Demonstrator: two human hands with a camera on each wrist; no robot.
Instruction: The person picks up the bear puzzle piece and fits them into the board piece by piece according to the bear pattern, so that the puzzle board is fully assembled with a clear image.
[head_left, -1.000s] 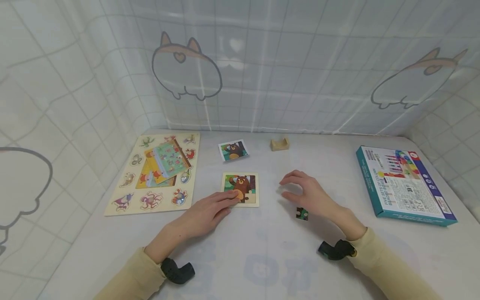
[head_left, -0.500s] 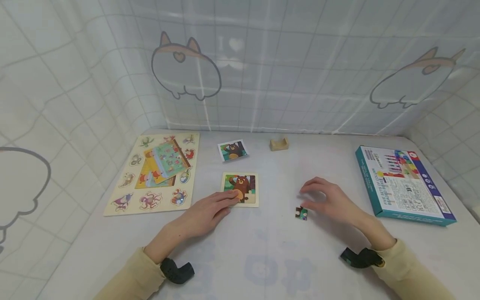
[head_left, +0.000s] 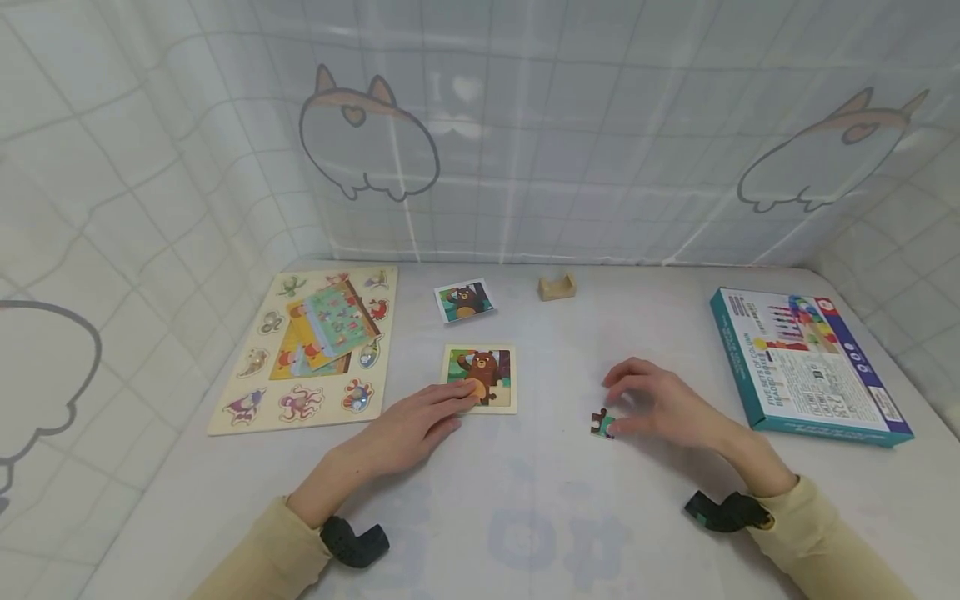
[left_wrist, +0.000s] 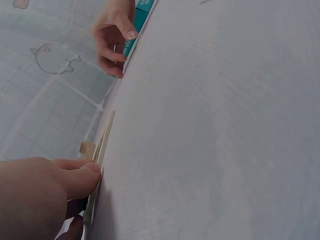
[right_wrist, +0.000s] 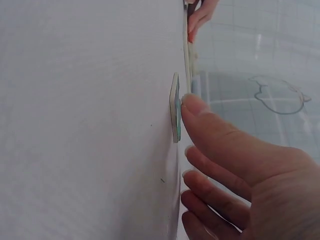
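Observation:
My left hand (head_left: 408, 429) rests its fingers on the lower left of a small wooden bear jigsaw puzzle (head_left: 504, 367), partly covering it. Bare wood shows at the puzzle's lower right corner. To the right, a loose green and brown puzzle piece (head_left: 599, 422) lies on the table. The thumb of my right hand (head_left: 667, 408) is on that piece's right edge, while the other fingers hang apart, loosely bent. In the right wrist view the puzzle piece (right_wrist: 175, 110) appears edge-on beside the thumb tip. The left wrist view shows the puzzle's edge (left_wrist: 106, 140) by my left fingers.
Behind the puzzle lie a bear picture card (head_left: 465, 301) and a small wooden holder (head_left: 557, 287). A wooden animal board (head_left: 247, 408) with cards (head_left: 337, 321) on it lies at left. A teal toy box (head_left: 810, 367) sits at right, and curtain-like walls surround the table.
My right hand has moved right and toward me, and its thumb has come onto the loose piece. The left hand has stayed on the puzzle.

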